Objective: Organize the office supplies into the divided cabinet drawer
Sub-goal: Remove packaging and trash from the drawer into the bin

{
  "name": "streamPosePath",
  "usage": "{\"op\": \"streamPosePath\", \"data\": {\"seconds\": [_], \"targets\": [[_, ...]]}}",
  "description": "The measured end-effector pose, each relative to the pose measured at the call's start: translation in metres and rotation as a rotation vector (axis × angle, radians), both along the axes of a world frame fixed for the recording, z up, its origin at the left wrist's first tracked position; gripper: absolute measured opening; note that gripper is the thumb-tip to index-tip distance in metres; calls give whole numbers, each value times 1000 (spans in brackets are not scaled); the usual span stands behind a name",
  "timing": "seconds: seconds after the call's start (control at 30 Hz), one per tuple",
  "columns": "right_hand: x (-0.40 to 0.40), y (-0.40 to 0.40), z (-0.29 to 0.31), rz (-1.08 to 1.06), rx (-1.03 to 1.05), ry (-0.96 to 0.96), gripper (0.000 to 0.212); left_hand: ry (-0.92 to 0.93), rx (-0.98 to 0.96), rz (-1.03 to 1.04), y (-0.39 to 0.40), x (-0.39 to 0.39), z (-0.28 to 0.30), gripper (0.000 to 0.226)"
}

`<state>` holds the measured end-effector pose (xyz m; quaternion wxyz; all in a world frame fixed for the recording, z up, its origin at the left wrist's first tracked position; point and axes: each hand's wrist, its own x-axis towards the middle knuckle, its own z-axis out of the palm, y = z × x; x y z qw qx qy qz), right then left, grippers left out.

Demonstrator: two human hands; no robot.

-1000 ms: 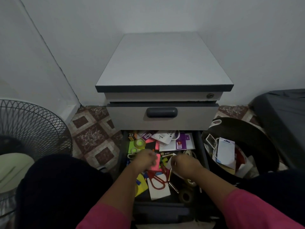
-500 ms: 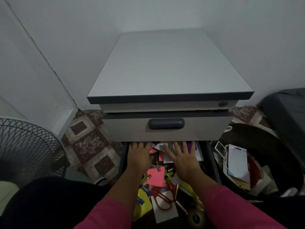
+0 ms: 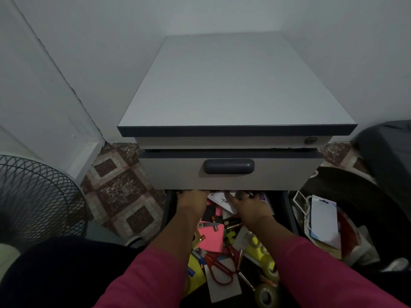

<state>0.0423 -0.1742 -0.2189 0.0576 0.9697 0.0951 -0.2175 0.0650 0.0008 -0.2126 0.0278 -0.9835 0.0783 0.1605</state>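
Loose office supplies [image 3: 222, 247] in the open lower drawer [image 3: 291, 218]: light, thin, slippery; take flat items by edges. My left hand [image 3: 192, 200] and right hand [image 3: 249, 204] reach the back; fingertips hidden, grip undeterminable.

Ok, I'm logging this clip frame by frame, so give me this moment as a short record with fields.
setting: grey cabinet on tiled floor, bottom drawer pulled out
drawer contents: loose mix, with red scissors, pink pad, tape roll
left hand: reaching to the drawer's back, fingertips hidden under the closed drawer front above
right hand: beside it, over white packets; grip unclear
right of cabinet: black tub of packaging
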Motion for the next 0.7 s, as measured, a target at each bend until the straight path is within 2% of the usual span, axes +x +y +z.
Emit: {"op": "streamPosePath", "data": {"seconds": [0.17, 0.43, 0.53, 0.7], "targets": [[-14, 0, 3, 35, -27, 31, 75, 59, -2, -84, 8, -11, -2, 61], [-60, -1, 18, 43, 43, 75, 68, 127, 58, -221, 8, -50, 4, 50], [-75, 1, 22, 60, 46, 57, 58, 147, 58, -249, 5, -63, 4, 55], [-99, 4, 28, 51, 22, 73, 66, 178, 97, -294, 0, -87, 20, 60]]}}
